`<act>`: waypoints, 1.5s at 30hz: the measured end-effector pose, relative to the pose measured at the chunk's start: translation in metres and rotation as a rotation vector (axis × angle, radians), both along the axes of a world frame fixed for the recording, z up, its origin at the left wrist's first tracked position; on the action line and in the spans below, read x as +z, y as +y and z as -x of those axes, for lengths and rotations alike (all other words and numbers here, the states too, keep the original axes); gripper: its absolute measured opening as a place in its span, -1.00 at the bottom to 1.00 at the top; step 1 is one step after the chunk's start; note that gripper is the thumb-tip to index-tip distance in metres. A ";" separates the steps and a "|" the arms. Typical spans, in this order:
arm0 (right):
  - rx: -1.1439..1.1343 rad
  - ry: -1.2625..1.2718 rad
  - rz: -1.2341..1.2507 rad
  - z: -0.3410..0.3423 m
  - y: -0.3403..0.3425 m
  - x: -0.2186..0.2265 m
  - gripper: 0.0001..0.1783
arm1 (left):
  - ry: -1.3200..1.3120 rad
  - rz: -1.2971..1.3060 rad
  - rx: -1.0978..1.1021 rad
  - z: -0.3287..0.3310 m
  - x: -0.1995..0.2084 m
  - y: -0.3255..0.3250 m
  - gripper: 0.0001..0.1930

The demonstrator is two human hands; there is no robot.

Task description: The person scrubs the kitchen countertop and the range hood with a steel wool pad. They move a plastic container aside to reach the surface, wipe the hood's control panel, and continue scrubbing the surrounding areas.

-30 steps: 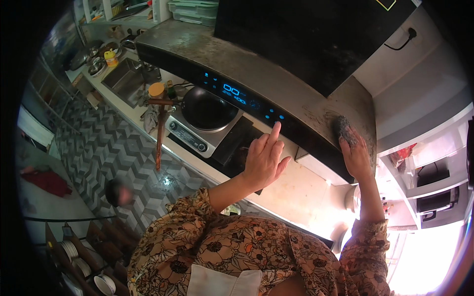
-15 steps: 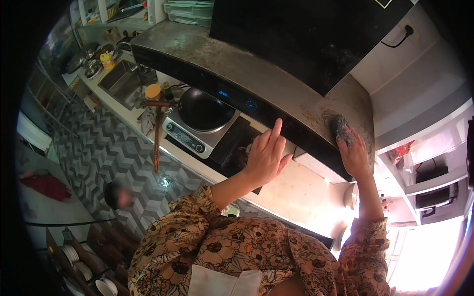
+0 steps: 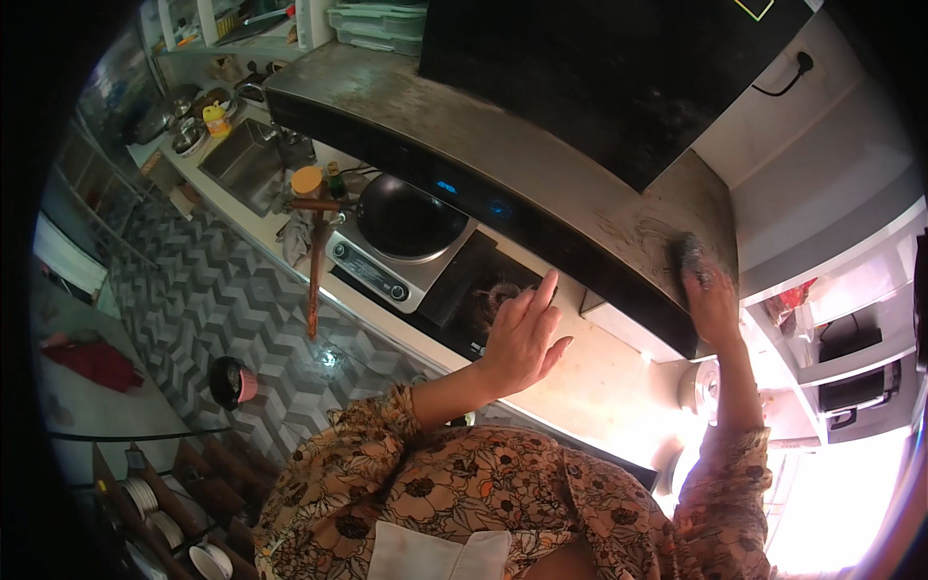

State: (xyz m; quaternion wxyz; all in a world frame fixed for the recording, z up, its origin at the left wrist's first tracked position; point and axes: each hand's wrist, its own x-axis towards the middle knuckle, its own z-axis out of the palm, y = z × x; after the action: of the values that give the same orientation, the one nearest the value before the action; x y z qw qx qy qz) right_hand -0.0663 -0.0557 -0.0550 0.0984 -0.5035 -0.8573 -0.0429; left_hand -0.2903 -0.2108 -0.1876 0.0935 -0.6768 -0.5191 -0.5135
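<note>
My right hand (image 3: 713, 307) is closed on a grey steel wool scourer (image 3: 692, 259). It presses the scourer onto the greasy metal top of the range hood (image 3: 522, 135), near its right end. Dark smears and swirl marks lie around the scourer. My left hand (image 3: 522, 346) hovers empty, fingers stretched out, in front of the hood's black front panel (image 3: 580, 246). Below it sits a black cooktop (image 3: 464, 300) with a coil-like object (image 3: 501, 292), partly hidden by that hand. The scourer's underside is hidden.
A dark wok (image 3: 411, 217) sits on a silver induction cooker (image 3: 372, 278) below the hood. Farther left are an orange-lidded jar (image 3: 307, 181) and a sink (image 3: 242, 166). White shelves (image 3: 851, 329) stand at the right. A black and pink round container (image 3: 235, 384) is on the patterned floor.
My right hand has slid the scourer slightly to the right along the hood top. My left hand has drawn back a little from the front panel. The view has shifted slightly.
</note>
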 end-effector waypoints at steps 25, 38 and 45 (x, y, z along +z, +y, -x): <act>0.217 -0.449 -0.186 0.023 0.040 -0.008 -0.71 | 0.075 -0.255 -0.094 0.001 0.070 0.051 -0.69; 0.004 -0.554 0.094 -0.043 0.120 0.002 -0.57 | 0.053 -0.266 -0.180 -0.052 0.062 0.118 -0.70; -0.160 -0.138 0.204 0.011 0.282 -0.004 -0.41 | 0.119 -0.273 -0.085 -0.062 0.065 0.124 -0.61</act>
State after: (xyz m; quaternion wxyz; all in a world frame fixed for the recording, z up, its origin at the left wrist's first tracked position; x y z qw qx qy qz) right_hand -0.0771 0.2263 -0.0594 -0.0162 -0.5734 -0.8191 0.0022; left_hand -0.2287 -0.0871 -0.1230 0.1934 -0.7083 -0.4091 -0.5418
